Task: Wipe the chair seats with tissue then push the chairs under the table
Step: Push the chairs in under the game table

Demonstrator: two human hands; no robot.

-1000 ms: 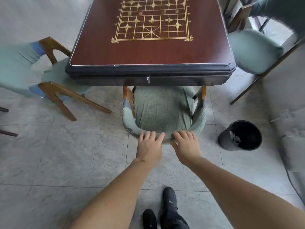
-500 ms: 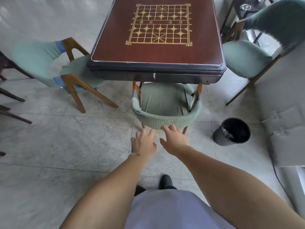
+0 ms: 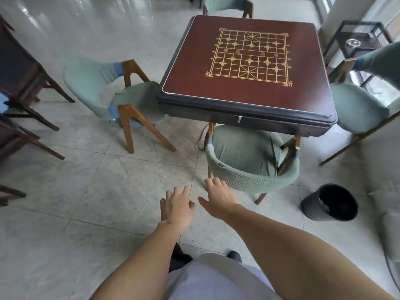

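- The surface (image 3: pixel 249 100) is a dark red square top with a gold game grid; it stands ahead and to the right of the person, with a green chair on each of its visible sides.
- The near chair (image 3: pixel 252 161) sits with the front of its seat under the near edge of the surface and its curved ribbed backrest facing the person; judged from this, it is already pushed in.
- The left chair (image 3: pixel 104 92) stands ahead and to the left, its seat front only just under the left edge of the surface, its backrest away from it and its wooden legs splayed on the floor tiles; most of the seat is exposed.
- The right chair (image 3: pixel 357 109) is just beside the right edge, also largely out; a far chair (image 3: pixel 227 5) shows beyond the top edge.
- A black bin (image 3: pixel 330 202) stands on the floor right of the near chair, with a pale scrap inside.
- The right hand (image 3: pixel 218 198) hangs just below the near chair's backrest, fingers loosely spread, holding nothing; whether the fingertips touch the fabric I cannot tell.
- The left hand (image 3: pixel 176 207) is beside it over the floor, fingers relaxed and apart, empty; no tissue is visible in either hand.
- Likely next is the left chair: it lies up and leftward from both hands, well apart, nearer the left hand, and its push line runs rightward toward the surface.
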